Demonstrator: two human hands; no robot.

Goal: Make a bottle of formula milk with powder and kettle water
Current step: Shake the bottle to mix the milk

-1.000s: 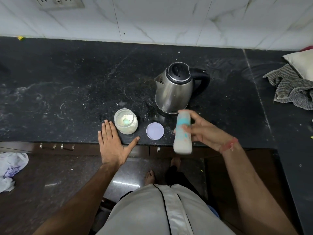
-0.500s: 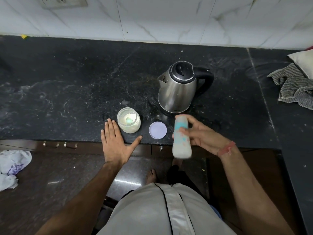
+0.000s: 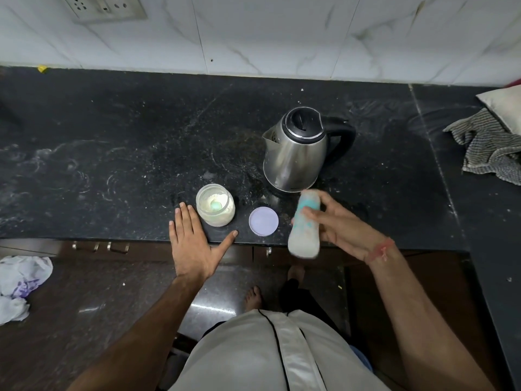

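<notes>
The right hand is wrapped round the feeding bottle, fingers curled over the front of it and the thumb presumably behind, out of sight. The bottle is held off the counter at a tilt, top pointing away from the person, base hanging past the counter's front edge. It looks blurred, which suggests shaking, and its contents appear pale and cloudy; whether a teat or cap is fitted cannot be told from the blur.

The left hand grips nothing: it lies flat and spread, palm down on the counter edge, fingertips just beside the open powder jar and the outstretched thumb pointing toward the round lilac lid. The jar stands just beyond the gap between thumb and fingers, with white powder and a green scoop inside. The lid lies flat between the left thumb and the bottle, apart from both. The steel kettle sits upright just beyond the right fingertips, lid closed, spout facing left.

Judging from this, powder and water seem to be in the bottle already, and mixing is the step in hand. What is left looks minor: finish shaking, set the bottle down, and perhaps put the lid back on the jar
</notes>
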